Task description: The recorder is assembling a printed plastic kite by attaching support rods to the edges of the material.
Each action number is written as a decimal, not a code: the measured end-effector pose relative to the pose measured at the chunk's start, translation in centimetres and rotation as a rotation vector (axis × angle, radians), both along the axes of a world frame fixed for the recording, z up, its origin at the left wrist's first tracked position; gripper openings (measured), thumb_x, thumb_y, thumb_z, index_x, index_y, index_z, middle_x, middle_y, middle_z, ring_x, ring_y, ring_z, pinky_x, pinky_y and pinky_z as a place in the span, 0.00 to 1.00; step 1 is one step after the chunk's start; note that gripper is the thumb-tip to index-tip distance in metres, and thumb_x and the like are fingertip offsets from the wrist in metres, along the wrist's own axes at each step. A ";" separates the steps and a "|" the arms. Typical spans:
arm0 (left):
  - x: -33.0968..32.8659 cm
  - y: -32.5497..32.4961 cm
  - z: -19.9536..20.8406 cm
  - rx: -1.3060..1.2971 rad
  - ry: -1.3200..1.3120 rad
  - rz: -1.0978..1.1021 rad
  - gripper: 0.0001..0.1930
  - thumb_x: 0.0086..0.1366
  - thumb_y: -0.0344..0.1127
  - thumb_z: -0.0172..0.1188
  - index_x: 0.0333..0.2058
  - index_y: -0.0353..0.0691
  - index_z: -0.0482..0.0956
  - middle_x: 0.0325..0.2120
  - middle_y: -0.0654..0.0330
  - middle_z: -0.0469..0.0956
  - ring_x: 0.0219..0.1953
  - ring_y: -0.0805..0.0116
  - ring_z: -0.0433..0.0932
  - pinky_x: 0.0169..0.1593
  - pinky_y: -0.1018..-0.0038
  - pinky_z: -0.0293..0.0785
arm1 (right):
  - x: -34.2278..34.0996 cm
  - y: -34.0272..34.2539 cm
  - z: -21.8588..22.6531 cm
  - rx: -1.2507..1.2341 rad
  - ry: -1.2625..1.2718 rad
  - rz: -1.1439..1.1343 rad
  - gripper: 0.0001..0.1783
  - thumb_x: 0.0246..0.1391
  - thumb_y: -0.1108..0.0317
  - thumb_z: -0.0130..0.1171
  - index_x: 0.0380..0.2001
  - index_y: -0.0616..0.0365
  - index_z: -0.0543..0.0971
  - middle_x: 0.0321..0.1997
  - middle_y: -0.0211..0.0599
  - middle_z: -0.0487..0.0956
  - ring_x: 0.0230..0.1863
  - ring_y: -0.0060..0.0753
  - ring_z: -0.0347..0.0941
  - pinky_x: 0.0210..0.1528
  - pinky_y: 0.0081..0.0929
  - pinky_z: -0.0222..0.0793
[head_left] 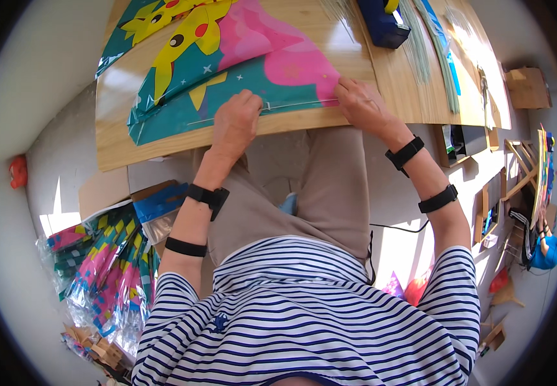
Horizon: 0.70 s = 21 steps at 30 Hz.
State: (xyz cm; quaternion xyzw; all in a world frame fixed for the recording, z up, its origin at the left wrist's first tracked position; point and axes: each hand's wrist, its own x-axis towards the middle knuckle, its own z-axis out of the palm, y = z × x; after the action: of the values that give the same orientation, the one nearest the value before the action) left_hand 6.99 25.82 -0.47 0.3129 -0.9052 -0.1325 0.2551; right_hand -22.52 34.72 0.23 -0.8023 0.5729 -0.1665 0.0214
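A printed kite sail [240, 83] in green and pink, with a yellow cartoon figure, lies along the near edge of the wooden table. Close to its near edge runs a thin white rod [298, 105]. My left hand [235, 123] rests over the rod and the sail's near edge, fingers curled closed; whatever they grip is hidden. At the sail's right corner, my right hand [363, 106] pinches the pink material beside the rod's end.
Another printed sheet [124, 40] lies at the table's far left. A blue tape dispenser [383, 26] and bundles of thin rods [418, 58] are at the far right. Bagged printed sheets [108, 264] sit low on the left. Another person [544, 251] is at the right.
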 end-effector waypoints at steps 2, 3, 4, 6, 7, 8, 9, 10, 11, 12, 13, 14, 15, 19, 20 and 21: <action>0.3 0.0 0.0 -0.015 0.000 -0.002 0.03 0.57 0.27 0.59 0.29 0.41 0.73 0.29 0.56 0.71 0.34 0.53 0.76 0.35 0.60 0.73 | -0.8 0.3 0.1 0.053 0.017 -0.030 0.07 0.47 0.76 0.58 0.32 0.60 0.74 0.37 0.44 0.76 0.40 0.53 0.76 0.41 0.46 0.74; 0.5 -0.1 0.0 -0.022 -0.003 0.002 0.04 0.57 0.27 0.59 0.29 0.41 0.73 0.30 0.56 0.71 0.34 0.53 0.76 0.35 0.60 0.73 | -1.0 0.3 0.0 0.080 0.025 -0.044 0.06 0.47 0.76 0.58 0.31 0.60 0.73 0.37 0.45 0.76 0.41 0.53 0.76 0.41 0.46 0.74; 0.8 0.0 -0.1 -0.027 -0.006 0.004 0.04 0.57 0.27 0.59 0.30 0.41 0.73 0.30 0.56 0.71 0.34 0.53 0.76 0.35 0.60 0.73 | -1.0 0.4 0.0 0.075 0.016 -0.045 0.06 0.47 0.76 0.57 0.31 0.60 0.73 0.37 0.45 0.76 0.41 0.53 0.76 0.41 0.46 0.74; 2.0 -0.2 0.0 -0.012 0.007 0.041 0.04 0.58 0.27 0.60 0.31 0.41 0.74 0.30 0.56 0.71 0.34 0.53 0.76 0.35 0.60 0.73 | -1.0 0.4 -0.1 0.066 -0.001 -0.046 0.06 0.47 0.76 0.57 0.31 0.60 0.73 0.36 0.45 0.76 0.40 0.54 0.76 0.41 0.47 0.73; 2.9 -0.3 0.0 -0.005 0.013 0.062 0.04 0.58 0.27 0.60 0.31 0.41 0.75 0.30 0.56 0.71 0.34 0.53 0.76 0.35 0.60 0.73 | -0.9 0.3 0.0 0.066 -0.007 -0.049 0.06 0.47 0.76 0.57 0.30 0.60 0.73 0.35 0.45 0.76 0.40 0.54 0.76 0.41 0.47 0.73; 3.8 -0.4 0.0 0.001 0.007 0.086 0.03 0.59 0.28 0.60 0.31 0.41 0.75 0.30 0.56 0.72 0.34 0.53 0.76 0.35 0.60 0.73 | -0.8 0.4 0.1 0.066 -0.013 -0.052 0.06 0.47 0.76 0.57 0.30 0.60 0.73 0.35 0.45 0.76 0.40 0.54 0.76 0.41 0.47 0.73; 4.8 -0.6 -0.2 0.007 0.000 0.110 0.03 0.59 0.28 0.61 0.32 0.41 0.75 0.30 0.56 0.72 0.34 0.52 0.76 0.35 0.60 0.73 | -0.7 0.3 0.1 0.066 -0.019 -0.054 0.06 0.47 0.76 0.57 0.30 0.60 0.73 0.34 0.45 0.76 0.40 0.54 0.75 0.41 0.48 0.73; 5.8 -0.8 -0.2 0.013 -0.005 0.132 0.03 0.60 0.28 0.61 0.32 0.42 0.75 0.31 0.56 0.72 0.34 0.52 0.76 0.35 0.60 0.73 | -0.8 0.3 0.2 0.066 -0.018 -0.052 0.05 0.47 0.76 0.56 0.30 0.60 0.73 0.34 0.46 0.76 0.40 0.55 0.75 0.41 0.48 0.73; 6.8 -1.0 -0.2 -0.002 -0.009 0.163 0.03 0.60 0.28 0.61 0.32 0.42 0.76 0.31 0.56 0.72 0.34 0.52 0.76 0.35 0.60 0.73 | -0.8 0.3 0.2 0.065 -0.018 -0.050 0.05 0.47 0.76 0.56 0.30 0.60 0.73 0.34 0.46 0.76 0.39 0.55 0.75 0.41 0.48 0.72; 7.8 -1.1 -0.2 -0.018 -0.013 0.194 0.03 0.60 0.28 0.61 0.32 0.42 0.76 0.31 0.56 0.72 0.34 0.52 0.76 0.36 0.60 0.73 | -0.8 0.2 0.2 0.064 -0.017 -0.049 0.05 0.47 0.77 0.56 0.30 0.60 0.73 0.34 0.46 0.76 0.39 0.55 0.75 0.41 0.49 0.72; 8.8 -1.3 -0.1 -0.033 -0.018 0.223 0.02 0.61 0.29 0.61 0.32 0.42 0.76 0.31 0.56 0.72 0.34 0.52 0.76 0.36 0.60 0.73 | -0.8 0.2 0.2 0.063 -0.015 -0.053 0.05 0.47 0.77 0.56 0.29 0.60 0.72 0.33 0.46 0.76 0.39 0.55 0.75 0.41 0.49 0.72; 10.0 -1.6 -0.1 -0.046 -0.027 0.253 0.02 0.61 0.29 0.60 0.32 0.42 0.76 0.31 0.56 0.72 0.34 0.52 0.76 0.36 0.60 0.73 | -0.7 0.2 0.3 0.061 -0.014 -0.056 0.05 0.47 0.77 0.56 0.29 0.60 0.72 0.33 0.46 0.76 0.39 0.55 0.75 0.41 0.49 0.72; 11.3 -1.8 -0.1 -0.060 -0.037 0.282 0.02 0.61 0.29 0.60 0.31 0.42 0.76 0.31 0.56 0.72 0.35 0.52 0.76 0.36 0.60 0.73 | -0.6 0.2 0.4 0.058 -0.012 -0.058 0.04 0.47 0.77 0.56 0.29 0.60 0.72 0.33 0.46 0.76 0.39 0.55 0.75 0.40 0.49 0.72; 15.0 -2.4 0.0 -0.065 -0.073 0.433 0.01 0.62 0.29 0.59 0.32 0.41 0.76 0.32 0.56 0.74 0.35 0.52 0.76 0.39 0.59 0.73 | -0.5 0.2 0.5 0.056 -0.004 -0.065 0.04 0.49 0.77 0.56 0.30 0.61 0.73 0.33 0.46 0.75 0.38 0.56 0.74 0.40 0.49 0.71; 15.0 -2.2 0.5 -0.065 -0.039 0.428 0.01 0.62 0.29 0.59 0.32 0.40 0.77 0.33 0.56 0.75 0.36 0.52 0.76 0.40 0.58 0.72 | -0.5 0.3 0.5 0.067 -0.010 -0.084 0.04 0.50 0.76 0.56 0.30 0.61 0.73 0.33 0.46 0.75 0.38 0.57 0.74 0.39 0.49 0.71; 14.9 -1.8 0.9 -0.065 -0.004 0.423 0.01 0.62 0.29 0.59 0.32 0.40 0.77 0.34 0.55 0.75 0.37 0.51 0.76 0.41 0.58 0.72 | -0.5 0.4 0.5 0.078 -0.015 -0.104 0.04 0.52 0.75 0.57 0.31 0.61 0.73 0.34 0.46 0.74 0.38 0.57 0.73 0.39 0.49 0.70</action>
State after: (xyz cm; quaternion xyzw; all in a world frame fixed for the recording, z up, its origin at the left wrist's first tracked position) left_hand 21.91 24.07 0.43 0.4876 -0.8238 -0.0459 0.2855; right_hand -23.00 35.08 0.77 -0.7688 0.6195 -0.1510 0.0483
